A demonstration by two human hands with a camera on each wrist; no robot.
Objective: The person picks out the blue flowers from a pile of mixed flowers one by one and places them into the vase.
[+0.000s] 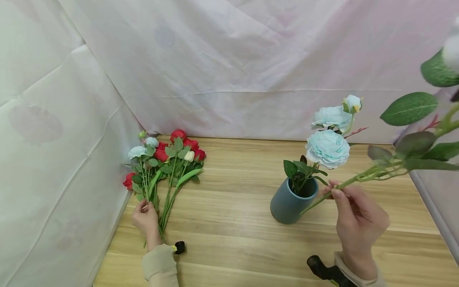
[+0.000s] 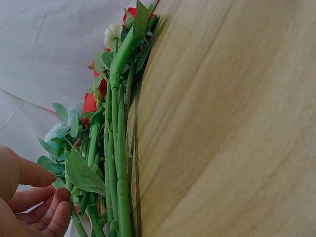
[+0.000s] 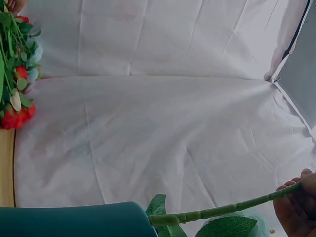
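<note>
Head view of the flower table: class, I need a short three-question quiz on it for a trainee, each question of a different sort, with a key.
1. True or false: the right hand pinches a green stem whose lower end points toward the blue-grey vase.
2. Multiple choice: what already stands in the vase? A. red roses; B. a pale blue flower sprig; C. nothing.
3. Fill in: the left hand rests at the stems of a bunch of red and pale flowers lying on the wooden ______.

Key: 1 true; 2 B; 3 table.
</note>
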